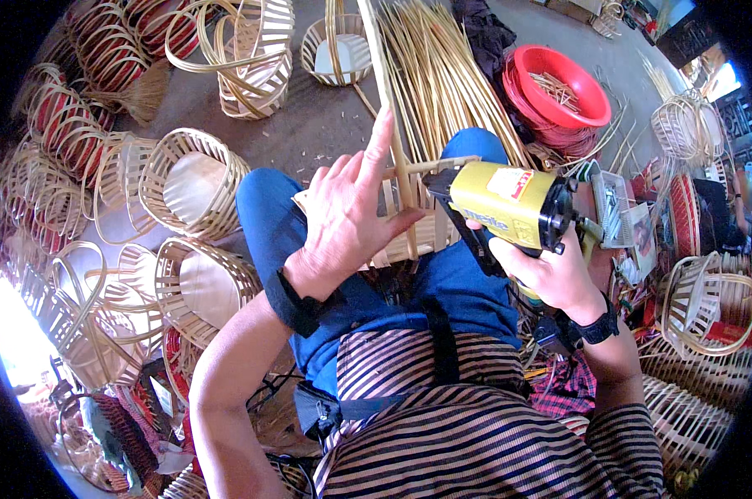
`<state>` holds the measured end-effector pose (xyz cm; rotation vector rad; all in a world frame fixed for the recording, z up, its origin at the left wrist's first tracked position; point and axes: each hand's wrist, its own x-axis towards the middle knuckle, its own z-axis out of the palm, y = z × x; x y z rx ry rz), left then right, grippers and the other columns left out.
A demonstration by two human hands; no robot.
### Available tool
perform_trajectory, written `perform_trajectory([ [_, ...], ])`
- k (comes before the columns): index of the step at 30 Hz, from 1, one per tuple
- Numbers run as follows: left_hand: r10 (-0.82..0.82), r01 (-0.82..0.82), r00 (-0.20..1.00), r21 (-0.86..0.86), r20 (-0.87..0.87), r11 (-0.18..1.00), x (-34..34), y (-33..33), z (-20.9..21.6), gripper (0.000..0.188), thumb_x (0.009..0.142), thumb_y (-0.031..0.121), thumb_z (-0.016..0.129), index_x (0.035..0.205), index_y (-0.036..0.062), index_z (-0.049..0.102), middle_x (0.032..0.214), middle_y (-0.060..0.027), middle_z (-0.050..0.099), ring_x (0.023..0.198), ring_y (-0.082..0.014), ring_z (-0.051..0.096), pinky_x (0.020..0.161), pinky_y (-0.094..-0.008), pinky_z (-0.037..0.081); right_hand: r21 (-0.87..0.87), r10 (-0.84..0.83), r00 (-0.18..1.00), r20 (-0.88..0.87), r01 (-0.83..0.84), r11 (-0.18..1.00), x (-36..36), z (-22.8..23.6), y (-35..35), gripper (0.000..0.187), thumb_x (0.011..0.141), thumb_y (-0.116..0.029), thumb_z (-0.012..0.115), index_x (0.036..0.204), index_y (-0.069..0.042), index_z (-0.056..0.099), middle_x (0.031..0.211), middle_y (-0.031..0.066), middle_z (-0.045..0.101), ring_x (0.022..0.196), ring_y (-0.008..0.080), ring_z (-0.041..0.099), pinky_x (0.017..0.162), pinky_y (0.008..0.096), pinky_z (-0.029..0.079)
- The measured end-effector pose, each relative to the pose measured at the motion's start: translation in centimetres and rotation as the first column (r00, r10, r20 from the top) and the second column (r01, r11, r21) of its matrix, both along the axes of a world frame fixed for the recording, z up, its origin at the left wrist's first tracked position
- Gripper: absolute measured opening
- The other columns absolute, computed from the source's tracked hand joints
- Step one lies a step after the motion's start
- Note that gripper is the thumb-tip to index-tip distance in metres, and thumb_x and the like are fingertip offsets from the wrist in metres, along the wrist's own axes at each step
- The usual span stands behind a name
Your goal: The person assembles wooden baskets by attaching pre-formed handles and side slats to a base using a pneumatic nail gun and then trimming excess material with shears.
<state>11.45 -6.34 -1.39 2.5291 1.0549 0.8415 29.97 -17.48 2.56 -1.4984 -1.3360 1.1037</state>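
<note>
Two hands at work over the lap. Left hand (347,218) lies spread on a pale, unfinished split-bamboo basket frame (393,229) resting on the blue-trousered knees; thumb and palm pinch a long upright bamboo strip (401,166), forefinger extended along it toward 12 o'clock. Right hand (551,274) is clenched round the grip of a yellow pneumatic nail gun (509,204), whose nose points toward 9 o'clock and sits just beside the strip, near where a short cross slat meets it. Strip's long axis runs 12 to 6; gun lies at 3 o'clock from it. Left hand is nearer the strip. Finished woven baskets (189,179) crowd the floor from 8 to 11 o'clock; red plastic basin (559,87) at 1 o'clock.
</note>
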Motion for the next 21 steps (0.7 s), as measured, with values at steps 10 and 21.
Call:
perform_trajectory([
  [10, 0.011, -0.017, 0.995, -0.055, -0.097, 0.998, 0.0, -0.5, 0.1, 0.105, 0.050, 0.032, 0.073, 0.131, 0.0132, 0.009, 0.077, -0.0050, 0.053, 0.075, -0.0237, 0.052, 0.065, -0.0352, 0.039, 0.142, 0.030, 1.000, -0.003, -0.029, 0.989, -0.4, -1.3, 0.2, 0.031, 0.068, -0.001, 0.057, 0.098, 0.002, 0.051, 0.095, 0.0118, 0.056, 0.087, 0.0195, 0.055, 0.077, 0.0291, 0.041],
  [21, 0.010, -0.010, 1.000, 0.032, -0.027, 0.999, 0.3, -0.4, -0.1, 0.105, 0.047, 0.035, 0.075, 0.130, 0.0100, 0.016, 0.059, -0.0028, 0.047, 0.059, -0.0195, 0.050, 0.057, -0.0323, 0.041, 0.116, 0.031, 0.998, 0.059, -0.037, 0.993, -0.7, -0.2, 0.7, 0.029, 0.068, -0.001, 0.056, 0.097, 0.001, 0.052, 0.090, 0.0117, 0.057, 0.082, 0.0204, 0.056, 0.075, 0.0296, 0.043],
])
